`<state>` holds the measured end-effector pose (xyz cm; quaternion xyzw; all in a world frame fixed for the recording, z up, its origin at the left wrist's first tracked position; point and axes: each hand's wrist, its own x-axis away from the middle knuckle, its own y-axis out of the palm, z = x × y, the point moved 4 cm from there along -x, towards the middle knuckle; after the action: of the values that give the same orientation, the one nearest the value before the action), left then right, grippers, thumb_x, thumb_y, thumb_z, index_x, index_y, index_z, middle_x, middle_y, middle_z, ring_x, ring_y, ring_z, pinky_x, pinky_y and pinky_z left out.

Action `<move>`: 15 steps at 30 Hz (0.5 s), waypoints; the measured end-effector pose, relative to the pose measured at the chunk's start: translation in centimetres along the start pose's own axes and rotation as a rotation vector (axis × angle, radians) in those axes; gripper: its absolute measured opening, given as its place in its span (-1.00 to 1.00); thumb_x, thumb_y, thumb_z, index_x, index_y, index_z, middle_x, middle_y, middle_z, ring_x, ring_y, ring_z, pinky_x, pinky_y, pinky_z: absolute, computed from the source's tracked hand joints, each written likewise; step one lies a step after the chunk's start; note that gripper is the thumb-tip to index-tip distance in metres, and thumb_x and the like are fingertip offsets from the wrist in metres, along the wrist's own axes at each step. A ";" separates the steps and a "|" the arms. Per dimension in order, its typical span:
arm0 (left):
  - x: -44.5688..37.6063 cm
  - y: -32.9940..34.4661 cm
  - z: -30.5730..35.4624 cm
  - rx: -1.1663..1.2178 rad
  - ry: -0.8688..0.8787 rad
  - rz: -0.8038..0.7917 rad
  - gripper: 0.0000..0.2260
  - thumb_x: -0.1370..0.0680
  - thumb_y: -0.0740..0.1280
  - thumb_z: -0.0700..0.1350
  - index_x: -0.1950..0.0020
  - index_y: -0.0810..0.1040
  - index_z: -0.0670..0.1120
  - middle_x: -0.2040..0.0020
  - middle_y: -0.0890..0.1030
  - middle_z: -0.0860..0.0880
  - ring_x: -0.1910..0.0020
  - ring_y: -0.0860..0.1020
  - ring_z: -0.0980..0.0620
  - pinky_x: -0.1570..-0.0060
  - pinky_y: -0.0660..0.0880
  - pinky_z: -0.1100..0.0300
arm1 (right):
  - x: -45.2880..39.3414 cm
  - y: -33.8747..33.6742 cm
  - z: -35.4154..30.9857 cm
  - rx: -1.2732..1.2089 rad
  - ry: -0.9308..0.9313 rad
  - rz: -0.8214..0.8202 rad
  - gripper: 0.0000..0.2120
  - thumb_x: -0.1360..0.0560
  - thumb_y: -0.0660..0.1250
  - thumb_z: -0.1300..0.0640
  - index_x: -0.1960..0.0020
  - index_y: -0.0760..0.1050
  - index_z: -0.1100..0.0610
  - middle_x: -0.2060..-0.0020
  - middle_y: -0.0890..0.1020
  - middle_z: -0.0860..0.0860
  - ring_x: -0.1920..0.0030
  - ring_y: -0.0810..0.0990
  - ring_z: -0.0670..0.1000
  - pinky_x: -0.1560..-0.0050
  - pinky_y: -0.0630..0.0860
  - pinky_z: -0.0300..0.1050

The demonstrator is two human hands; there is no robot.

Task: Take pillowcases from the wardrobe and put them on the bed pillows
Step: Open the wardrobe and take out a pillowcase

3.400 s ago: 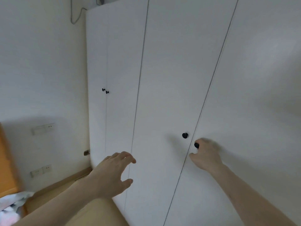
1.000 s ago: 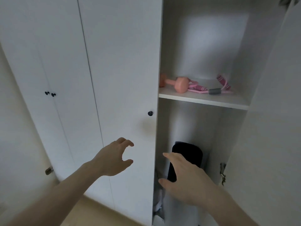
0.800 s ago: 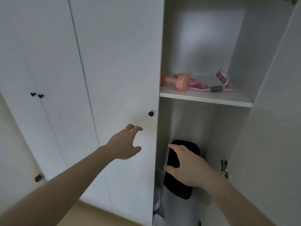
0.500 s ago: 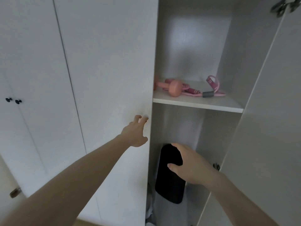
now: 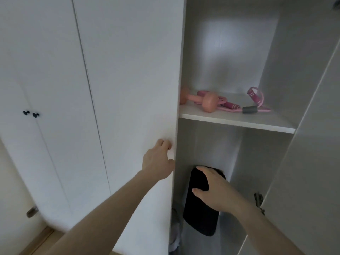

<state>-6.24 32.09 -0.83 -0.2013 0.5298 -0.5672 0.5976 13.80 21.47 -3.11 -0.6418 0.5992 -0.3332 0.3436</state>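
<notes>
The white wardrobe (image 5: pixel 128 80) has its right door (image 5: pixel 312 172) swung open. My left hand (image 5: pixel 158 161) is at the edge of the closed middle door, fingers curled over its black knob, which they hide. My right hand (image 5: pixel 215 192) reaches into the lower compartment and grips the top of a black roll (image 5: pixel 198 218) that stands upright there. Pale fabric (image 5: pixel 174 234) shows low in the compartment behind the door edge, too dim to identify. I see no pillowcase clearly.
A shelf (image 5: pixel 235 120) above the lower compartment carries a pink dumbbell (image 5: pixel 207 102) and a pink skipping rope (image 5: pixel 257 100). A metal hinge (image 5: pixel 258 199) sits on the open door. Two more black knobs (image 5: pixel 31 113) mark the far-left doors. Wooden floor shows at the bottom left.
The right wardrobe door was opened. My right hand went into the lower compartment onto the black roll. My left hand rose to the middle door's knob and closed over it.
</notes>
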 end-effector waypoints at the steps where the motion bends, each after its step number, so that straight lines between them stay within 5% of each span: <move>1: 1.4 -0.6 -0.5 0.029 0.003 0.034 -0.66 -0.46 0.37 -0.06 -0.22 0.44 0.05 -0.22 0.45 0.15 0.35 0.50 0.07 0.25 0.49 0.17 | -0.2 0.5 0.0 -0.002 -0.002 -0.010 -0.20 -0.56 0.38 -0.22 -0.65 0.06 -0.13 -0.61 0.22 -0.13 -0.55 0.30 -0.03 -0.49 0.30 -0.10; 7: 9.6 -5.4 -4.4 0.109 -0.021 0.152 -0.75 -0.47 0.36 0.07 -0.05 0.34 0.23 -0.13 0.45 0.30 0.41 0.48 0.16 0.36 0.27 0.38 | -0.6 5.1 -1.7 0.027 -0.068 -0.116 -0.20 -0.55 0.35 -0.26 -0.65 0.05 -0.13 -0.62 0.21 -0.09 -0.56 0.28 -0.02 -0.53 0.28 -0.07; 15: 16.3 -11.7 -11.0 0.019 -0.123 0.307 -0.66 -0.42 0.41 0.26 0.10 0.34 0.11 0.00 0.52 0.21 0.39 0.49 0.01 0.38 0.42 0.25 | 0.6 10.4 -5.3 -0.011 -0.163 -0.246 -0.27 -0.57 0.38 -0.20 -0.63 0.11 -0.18 -0.56 0.26 -0.16 -0.47 0.36 -0.12 -0.30 0.27 -0.29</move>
<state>-24.47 18.31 -1.53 -0.1466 0.5111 -0.4609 0.7105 3.78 20.17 -8.97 -0.7372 0.4880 -0.3162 0.3440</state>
